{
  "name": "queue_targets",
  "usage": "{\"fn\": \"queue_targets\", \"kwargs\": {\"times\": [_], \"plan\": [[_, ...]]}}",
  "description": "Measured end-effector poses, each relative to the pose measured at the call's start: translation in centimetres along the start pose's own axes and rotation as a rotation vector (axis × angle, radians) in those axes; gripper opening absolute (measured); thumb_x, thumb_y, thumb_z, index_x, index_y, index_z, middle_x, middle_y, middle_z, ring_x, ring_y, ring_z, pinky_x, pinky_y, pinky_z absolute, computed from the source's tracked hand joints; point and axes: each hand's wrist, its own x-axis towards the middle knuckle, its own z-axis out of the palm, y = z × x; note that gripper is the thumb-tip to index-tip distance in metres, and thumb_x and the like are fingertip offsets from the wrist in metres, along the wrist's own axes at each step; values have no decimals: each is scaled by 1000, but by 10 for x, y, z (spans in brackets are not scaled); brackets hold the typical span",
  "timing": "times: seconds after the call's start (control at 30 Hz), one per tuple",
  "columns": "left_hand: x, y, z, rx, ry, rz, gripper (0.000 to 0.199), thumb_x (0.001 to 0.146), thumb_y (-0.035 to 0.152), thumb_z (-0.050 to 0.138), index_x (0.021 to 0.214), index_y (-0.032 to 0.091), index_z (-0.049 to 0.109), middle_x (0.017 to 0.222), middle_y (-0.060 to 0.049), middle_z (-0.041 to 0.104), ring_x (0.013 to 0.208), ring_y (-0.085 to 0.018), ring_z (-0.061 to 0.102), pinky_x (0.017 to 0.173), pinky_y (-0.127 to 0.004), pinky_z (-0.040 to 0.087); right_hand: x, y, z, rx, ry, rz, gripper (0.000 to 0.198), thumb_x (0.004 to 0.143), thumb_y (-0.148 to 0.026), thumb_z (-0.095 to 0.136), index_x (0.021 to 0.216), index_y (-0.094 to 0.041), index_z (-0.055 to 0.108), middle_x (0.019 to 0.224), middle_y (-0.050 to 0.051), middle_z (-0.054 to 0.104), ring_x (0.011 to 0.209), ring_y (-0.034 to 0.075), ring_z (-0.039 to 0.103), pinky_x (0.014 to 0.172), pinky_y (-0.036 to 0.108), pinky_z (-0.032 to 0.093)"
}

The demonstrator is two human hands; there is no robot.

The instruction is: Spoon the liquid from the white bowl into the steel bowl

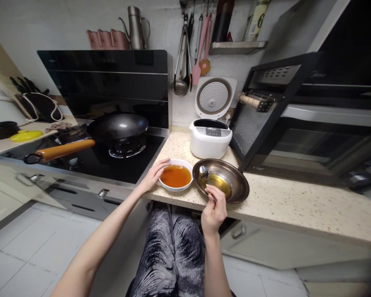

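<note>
My left hand [156, 174] lies against the left rim of a white bowl [177, 190] of clear orange-brown liquid, its fingers stretched along the edge. The thumb is hard to make out. Between the closed fingers of my right hand [214, 208] is the handle of a metal spoon [204, 172]. The spoon's head is tilted up inside a wide, shallow metal bowl [239, 183], above a pool of yellowish, oil-like liquid [220, 184]. Both bowls stand side by side near the front edge of the speckled countertop [284, 206].
Behind the bowls stands a white rice cooker [210, 146] with its lid up. To the left, a black wok [119, 128] with a wooden handle sits on the gas stove [117, 169]. On the right is a dark rack [250, 123] beside an oven-like appliance [297, 148]. Utensils [185, 53] hang above.
</note>
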Motion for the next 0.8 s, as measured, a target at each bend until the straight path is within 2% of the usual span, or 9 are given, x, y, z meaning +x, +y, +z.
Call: {"fn": "queue_targets", "kwargs": {"times": [0.53, 0.8], "plan": [[0, -2, 0, 1, 6, 6, 45, 106, 46, 40, 131, 22, 68, 153, -12, 55, 146, -30, 49, 127, -55, 29, 0, 4, -2, -5, -43, -51, 38, 100, -7, 46, 126, -24, 66, 111, 9, 74, 108, 22, 71, 91, 42, 60], [0, 1, 0, -4, 7, -3, 44, 106, 45, 40, 131, 22, 69, 153, -12, 56, 145, -29, 49, 127, -55, 30, 0, 5, -2, -20, -44, -52, 34, 101, -11, 46, 124, -24, 67, 112, 9, 75, 108, 22, 71, 94, 42, 59]]}}
